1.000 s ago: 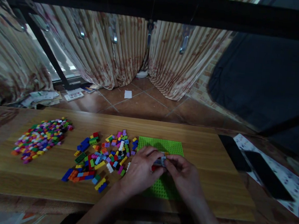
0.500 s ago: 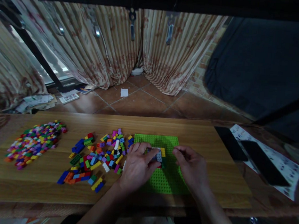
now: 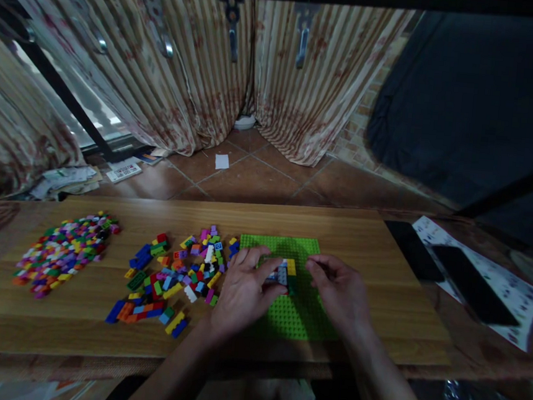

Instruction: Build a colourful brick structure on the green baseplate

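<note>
A small build of toy bricks (image 3: 291,267), with yellow, green, red and grey-blue parts, stands on a green studded baseplate (image 3: 293,327). My left hand (image 3: 242,291) curls over its left side, thumb and forefinger closed about a grey-blue toy brick (image 3: 282,275); the palm hides part of the build. To the right of the build, above the baseplate, my right hand (image 3: 340,290) is held with thumb and fingertips pinched together. Whatever may be between those fingertips is too small or hidden to make out.
Loose mixed bricks (image 3: 172,291) lie left of the baseplate on the wooden table (image 3: 361,233). Farther left is a heap of smaller bricks (image 3: 66,248). At the right are a black phone-like slab (image 3: 474,283) and a printed sheet (image 3: 525,310). Metal clips (image 3: 302,41) hang overhead.
The view has shifted slightly, so the table sits a little higher in the picture. Both hands keep nearly the same place and grip beside the build.
</note>
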`<state>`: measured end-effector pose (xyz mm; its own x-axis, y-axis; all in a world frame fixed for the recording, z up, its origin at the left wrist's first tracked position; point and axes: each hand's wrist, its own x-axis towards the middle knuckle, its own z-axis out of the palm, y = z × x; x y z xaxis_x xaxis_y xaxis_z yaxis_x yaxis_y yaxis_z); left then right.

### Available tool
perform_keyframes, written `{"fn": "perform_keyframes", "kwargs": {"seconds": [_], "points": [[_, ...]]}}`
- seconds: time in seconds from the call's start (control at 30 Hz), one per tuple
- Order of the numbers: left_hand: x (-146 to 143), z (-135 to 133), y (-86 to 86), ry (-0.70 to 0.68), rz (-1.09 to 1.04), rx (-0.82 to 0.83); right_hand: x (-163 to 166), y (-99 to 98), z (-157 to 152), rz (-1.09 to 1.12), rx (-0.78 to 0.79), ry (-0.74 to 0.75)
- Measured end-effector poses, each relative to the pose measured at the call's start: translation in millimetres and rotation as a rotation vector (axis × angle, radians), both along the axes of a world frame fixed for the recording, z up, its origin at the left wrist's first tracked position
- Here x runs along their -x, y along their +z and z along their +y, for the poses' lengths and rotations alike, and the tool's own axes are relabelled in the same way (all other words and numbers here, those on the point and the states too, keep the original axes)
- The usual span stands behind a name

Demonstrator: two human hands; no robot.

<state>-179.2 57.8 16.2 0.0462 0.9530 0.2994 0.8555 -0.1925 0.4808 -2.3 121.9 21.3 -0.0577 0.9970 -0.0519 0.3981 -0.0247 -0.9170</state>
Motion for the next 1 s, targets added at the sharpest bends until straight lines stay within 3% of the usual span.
{"fn": "perform_keyframes", "kwargs": {"seconds": [0.4, 0.67, 1.0], "points": [[6.6, 2.6, -2.5, 0.030, -0.108, -0.012, 2.2, -0.9, -0.1, -0.021, 0.004, 0.020], [4.0, 6.0, -4.5, 0.047, -0.120, 0.007, 5.0, 3.3, -2.0, -0.187, -0.017, 0.073], [3.7, 6.7, -5.8, 0.051, -0.155, 0.018, 16.1, -13.8, 0.0, -0.335, -0.021, 0.127]]}}
